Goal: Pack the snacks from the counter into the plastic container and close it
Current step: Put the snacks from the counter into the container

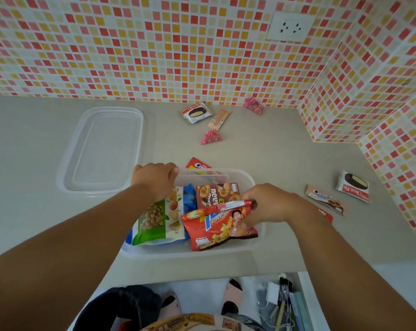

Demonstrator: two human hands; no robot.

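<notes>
Overhead, mosaic tiles [154,48] back the grey counter [285,158]; left hand [154,179] fingers grip the container [250,180]; right hand [269,203] pinches the potato bag [216,230].

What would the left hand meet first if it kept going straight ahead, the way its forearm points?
Likely the red Oreo packet lying just past the container's far rim, which the left hand grips; depth is hard to judge.

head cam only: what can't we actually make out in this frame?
- Floor of the plastic container, head view: covered by the nut bag, red potato snack bag and a brown box.
- Red Oreo packet: lower part behind the container's far wall.
- Red packet: mostly hidden by the right hand and wrist.
- Left hand fingertips: curled over the container rim, out of sight.
</notes>
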